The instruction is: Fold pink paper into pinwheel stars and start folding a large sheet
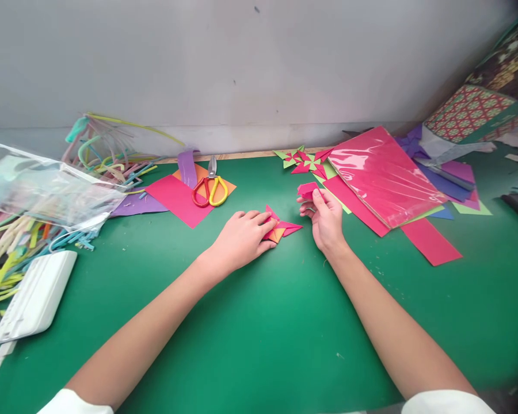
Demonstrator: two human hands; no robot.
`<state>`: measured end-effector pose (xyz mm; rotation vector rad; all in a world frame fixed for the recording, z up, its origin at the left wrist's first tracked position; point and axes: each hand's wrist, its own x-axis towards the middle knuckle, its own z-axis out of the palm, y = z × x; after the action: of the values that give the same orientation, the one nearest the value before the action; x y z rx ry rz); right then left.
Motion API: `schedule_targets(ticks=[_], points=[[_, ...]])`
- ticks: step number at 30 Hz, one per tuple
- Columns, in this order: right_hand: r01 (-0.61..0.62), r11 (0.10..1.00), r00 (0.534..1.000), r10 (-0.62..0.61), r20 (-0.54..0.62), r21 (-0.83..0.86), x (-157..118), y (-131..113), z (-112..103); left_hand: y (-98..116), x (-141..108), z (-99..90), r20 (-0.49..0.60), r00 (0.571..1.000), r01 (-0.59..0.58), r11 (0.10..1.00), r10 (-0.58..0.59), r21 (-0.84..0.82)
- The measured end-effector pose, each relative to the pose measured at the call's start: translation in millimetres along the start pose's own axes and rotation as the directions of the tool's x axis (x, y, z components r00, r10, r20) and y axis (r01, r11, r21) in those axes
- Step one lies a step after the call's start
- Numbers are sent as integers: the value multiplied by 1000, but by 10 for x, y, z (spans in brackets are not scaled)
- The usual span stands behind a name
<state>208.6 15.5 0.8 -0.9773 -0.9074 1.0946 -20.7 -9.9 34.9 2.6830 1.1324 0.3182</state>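
My left hand point(244, 238) rests on the table with its thumb and fingers closed around the left side of a folded paper star point(280, 230). The star is pink with an orange part, its points sticking out to the right and upward; the rest is hidden under my fingers. To its right, raised a little, my right hand point(327, 221) pinches a small folded piece of pink paper point(307, 189) between thumb and fingers. Behind the hands, near the wall, lie finished-looking green-and-pink paper stars point(309, 162).
Scissors point(210, 187) with red and yellow handles lie on pink paper point(176, 198) at left. Pipe cleaners point(12, 253), a clear bag point(43, 178) and a white device point(37, 296) crowd the far left. A pink paper pack point(384, 175) and a cutter knife point(451, 177) lie right.
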Motion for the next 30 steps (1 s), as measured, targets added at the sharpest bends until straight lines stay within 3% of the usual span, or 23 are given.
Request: schedule_targets(ticks=[5, 10, 15, 19, 23, 27, 30], points=[[3, 999, 1000, -2, 14, -46, -13, -2, 3, 53, 6, -5, -160, 963, 233, 967, -216, 99], [7, 999, 999, -6, 34, -33, -16, 5, -1, -125, 45, 88, -53, 946, 318, 948, -319, -33], [-17, 1000, 997, 19, 71, -24, -13, 3, -10, -255, 57, 118, -10, 960, 266, 918, -282, -293], [-40, 999, 991, 42, 125, -24, -20, 0, -9, -275, 26, 68, 20, 974, 222, 933, -226, -283], [-43, 999, 992, 43, 122, 2, -18, -7, -5, -283, 25, 35, 67, 994, 99, 939, -82, -330], [-64, 998, 992, 61, 114, 17, -17, -54, -12, -275, 73, 29, -5, 1000, -4, 822, 2, -569], [-137, 991, 963, 129, 235, 15, -47, -112, -24, -270, 103, 63, -109, 986, 20, 730, -130, -684]])
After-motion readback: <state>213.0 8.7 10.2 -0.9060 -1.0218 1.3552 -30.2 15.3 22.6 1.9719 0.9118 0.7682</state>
